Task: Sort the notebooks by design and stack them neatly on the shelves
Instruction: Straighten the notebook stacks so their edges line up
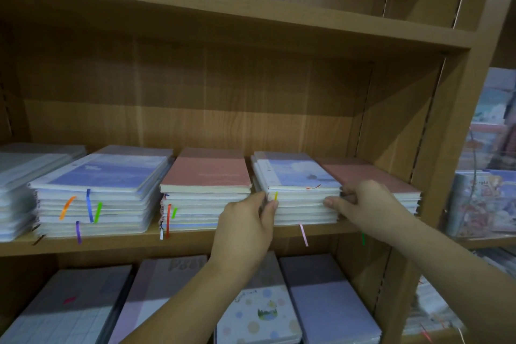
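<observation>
L thumb [271, 205] presses flat on the front-left corner of the sky-blue notebook stack [301, 204], just under a yellow ribbon marker [276, 195]. The other L fingers go into the gap between this stack and the pink notebook stack [206, 176] beside it and are hidden there, so prob. wrapped on the stack's left side. Left hand [245, 220] thus grips the stack's left edge.

R thumb [331, 201] lies on the front-right corner. R fingers [350, 195] curl round the right side, in the gap next to the dusty-rose notebook stack [391, 179]. Right hand [368, 204] clamps that edge, so the stack sits between both hands.

The stack rests on the middle shelf board [195, 240], 2nd from the right, its top cover slightly askew. A pink ribbon [303, 234] hangs from it over the shelf lip.

Further left is a wider lilac-blue notebook stack [103, 176] w/ orange, blue and green ribbons. On the lower shelf a polka-dot notebook [259, 313] lies flat among lilac ones.
</observation>
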